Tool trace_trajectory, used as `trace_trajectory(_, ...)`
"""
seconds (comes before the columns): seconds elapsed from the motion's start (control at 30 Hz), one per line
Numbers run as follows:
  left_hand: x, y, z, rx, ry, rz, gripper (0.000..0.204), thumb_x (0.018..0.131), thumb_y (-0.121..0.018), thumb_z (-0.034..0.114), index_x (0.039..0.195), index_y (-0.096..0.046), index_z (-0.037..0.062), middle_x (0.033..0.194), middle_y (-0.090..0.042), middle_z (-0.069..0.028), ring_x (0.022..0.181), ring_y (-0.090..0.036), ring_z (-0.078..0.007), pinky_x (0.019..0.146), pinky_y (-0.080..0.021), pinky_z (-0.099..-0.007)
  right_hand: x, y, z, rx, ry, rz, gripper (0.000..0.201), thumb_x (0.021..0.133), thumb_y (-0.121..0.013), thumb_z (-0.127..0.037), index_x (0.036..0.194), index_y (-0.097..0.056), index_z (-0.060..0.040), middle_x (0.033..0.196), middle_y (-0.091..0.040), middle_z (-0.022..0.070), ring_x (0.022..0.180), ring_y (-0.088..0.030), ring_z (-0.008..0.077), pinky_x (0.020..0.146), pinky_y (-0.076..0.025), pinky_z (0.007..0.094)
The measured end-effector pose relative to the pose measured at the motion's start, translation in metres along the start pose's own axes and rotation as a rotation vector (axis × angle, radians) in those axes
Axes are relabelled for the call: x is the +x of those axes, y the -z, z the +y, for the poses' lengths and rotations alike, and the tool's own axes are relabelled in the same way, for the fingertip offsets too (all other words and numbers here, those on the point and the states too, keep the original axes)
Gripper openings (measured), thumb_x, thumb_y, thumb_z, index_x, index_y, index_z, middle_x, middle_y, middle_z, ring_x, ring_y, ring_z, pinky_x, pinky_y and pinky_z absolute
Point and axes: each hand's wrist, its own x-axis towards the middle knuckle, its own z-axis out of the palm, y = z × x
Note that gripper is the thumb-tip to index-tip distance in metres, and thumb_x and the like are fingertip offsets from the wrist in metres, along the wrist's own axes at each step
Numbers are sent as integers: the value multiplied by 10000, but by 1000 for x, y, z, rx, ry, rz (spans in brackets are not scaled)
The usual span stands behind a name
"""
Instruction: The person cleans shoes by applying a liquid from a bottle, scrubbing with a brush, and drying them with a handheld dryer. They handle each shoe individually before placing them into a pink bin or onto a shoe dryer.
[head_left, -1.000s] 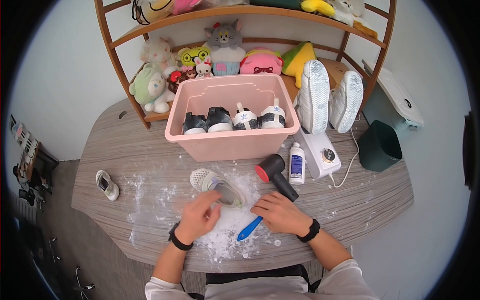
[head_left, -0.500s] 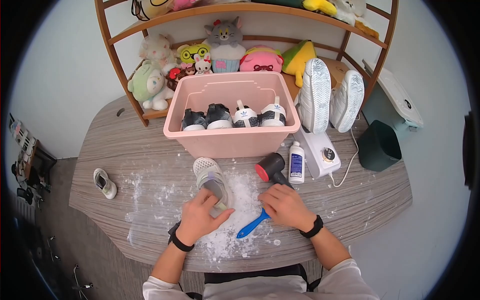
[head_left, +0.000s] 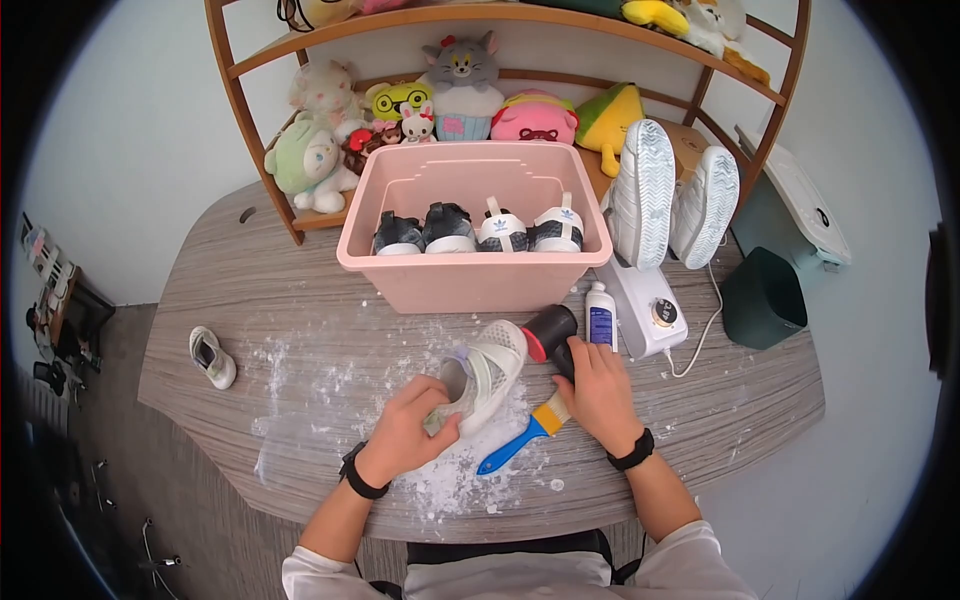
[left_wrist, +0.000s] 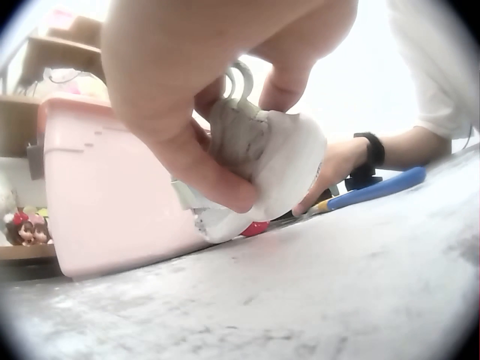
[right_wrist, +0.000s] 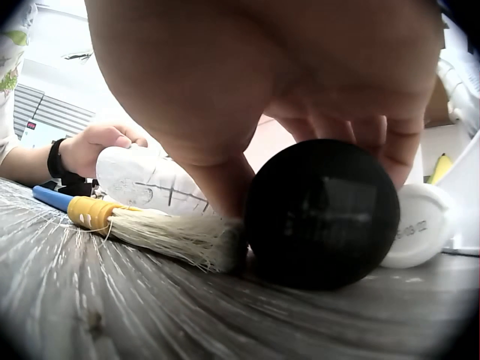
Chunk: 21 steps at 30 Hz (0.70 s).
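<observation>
My left hand grips a pale sneaker at its heel, thumb on one side and fingers at the opening. The shoe is tilted, its toe towards the pink bin. In the left wrist view the fingers pinch round the heel and its pull loop. My right hand holds the handle of a black hair dryer with a red ring. The right wrist view shows the round handle end between thumb and fingers. Beside that hand lies a blue-handled brush with pale bristles.
White powder is scattered over the table. A pink bin with several shoes stands behind. Right of the dryer are a white bottle and a white device bearing two upturned shoes. A small sneaker sits far left.
The left hand has taken hold of the sneaker's heel and swung its toe to the right. The right hand has left the brush and moved right onto the dryer's handle.
</observation>
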Motion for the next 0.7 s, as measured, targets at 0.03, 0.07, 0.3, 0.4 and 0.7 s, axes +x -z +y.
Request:
trace_trajectory(0.03,-1,0,0,1,3,-1,203,832,-778,132,906,-630,15,967,-646,-138,748,-662,-359,656,-548,-397,-1,-2,2,-7,3,0,592,769,-792,-77,1304,-555,11,1089,-642,177,996,-607,374,863,-500,471)
trace_trajectory(0.07,-3,1,-1,-17,40,-62,210,846,-760,123,956,-623,9,967,-643,-155,770,-660,-368,677,-544,-402,-2,-4,3,-14,5,1,606,766,-790,-74,1315,-548,10,1088,-641,181,985,-604,378,864,-494,473)
trace_trajectory(0.3,-5,10,-4,-16,291,-197,268,899,-682,106,1111,-578,-22,975,-638,-221,838,-648,-404,714,-527,-445,-2,-9,5,32,-70,107,568,795,-746,-86,1318,-546,12,1053,-652,182,894,-643,373,776,-528,481)
trace_trajectory(0.4,-5,9,-7,-23,265,-180,260,922,-685,130,1103,-572,-20,947,-628,-221,807,-629,-413,702,-510,-461,-1,-10,3,249,-149,237,530,829,-725,-78,1320,-540,0,988,-677,186,809,-678,358,706,-551,454)
trace_trajectory(0.7,0,9,-3,18,199,-201,259,993,-690,209,906,-576,-7,828,-551,-174,717,-561,-347,653,-460,-428,4,5,2,1136,-543,-37,377,948,-755,-95,1254,-557,2,880,-684,41,662,-615,76,539,-474,258)
